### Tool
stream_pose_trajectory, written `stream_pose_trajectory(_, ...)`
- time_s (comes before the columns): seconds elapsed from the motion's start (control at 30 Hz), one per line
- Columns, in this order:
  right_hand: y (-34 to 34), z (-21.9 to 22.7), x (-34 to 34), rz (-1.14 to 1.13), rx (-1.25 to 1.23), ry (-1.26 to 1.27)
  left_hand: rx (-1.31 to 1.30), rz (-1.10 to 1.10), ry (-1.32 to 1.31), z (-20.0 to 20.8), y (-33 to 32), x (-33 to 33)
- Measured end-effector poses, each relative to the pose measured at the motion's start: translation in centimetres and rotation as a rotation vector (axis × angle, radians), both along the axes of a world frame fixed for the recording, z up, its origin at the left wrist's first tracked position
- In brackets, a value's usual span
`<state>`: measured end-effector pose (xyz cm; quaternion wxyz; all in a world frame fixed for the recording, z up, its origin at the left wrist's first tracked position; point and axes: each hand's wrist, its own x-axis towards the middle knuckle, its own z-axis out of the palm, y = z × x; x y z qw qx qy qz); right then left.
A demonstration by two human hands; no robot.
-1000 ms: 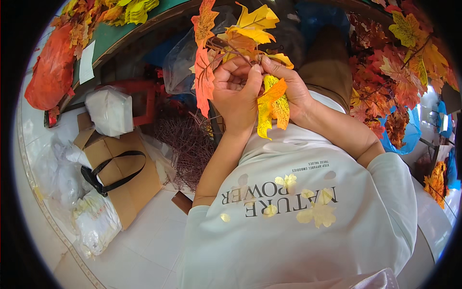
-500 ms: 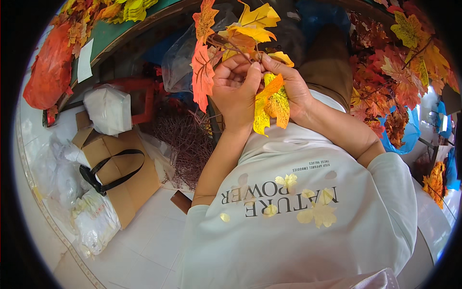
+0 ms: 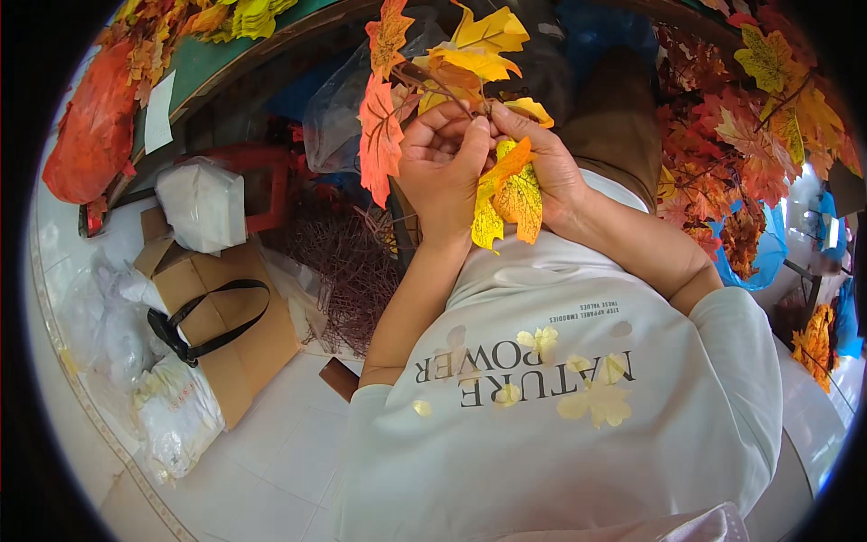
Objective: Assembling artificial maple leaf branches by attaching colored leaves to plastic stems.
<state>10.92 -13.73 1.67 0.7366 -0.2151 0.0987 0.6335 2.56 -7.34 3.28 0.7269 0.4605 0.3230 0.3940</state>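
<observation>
In front of my torso both hands are closed at one artificial maple branch, their thumb tips almost meeting. My left hand [image 3: 441,172] has its fingers curled round the brown stem, palm partly showing. My right hand [image 3: 555,176] pinches at the same spot with thumb and fingers. Yellow leaves [image 3: 490,41] fan out above the fingers, and a coral-red leaf [image 3: 380,135] hangs beside my left hand. Below the fingertips dangles a yellow-orange leaf pair [image 3: 518,200] with dark speckles. The exact joint between the fingertips is hidden.
At left stand a cardboard box [image 3: 230,316] with a black strap and a white plastic-wrapped bundle [image 3: 206,206]. Thin brown stems [image 3: 339,280] lie heaped beside my left forearm. Red and orange leaf branches [image 3: 722,135] fill the right; a green tabletop [image 3: 203,68] is at far left.
Both hands stay in place on the branch. The dangling speckled leaves have turned and shifted slightly; the upper leaves have moved a little to the right.
</observation>
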Motion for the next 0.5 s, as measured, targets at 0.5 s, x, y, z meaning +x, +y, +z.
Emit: stream_pose_trajectory(0.5,0.08,0.22,-0.02,-0.013,-0.064,0.105,0.000,-0.007,0.027,-0.61,0.18,0.07)
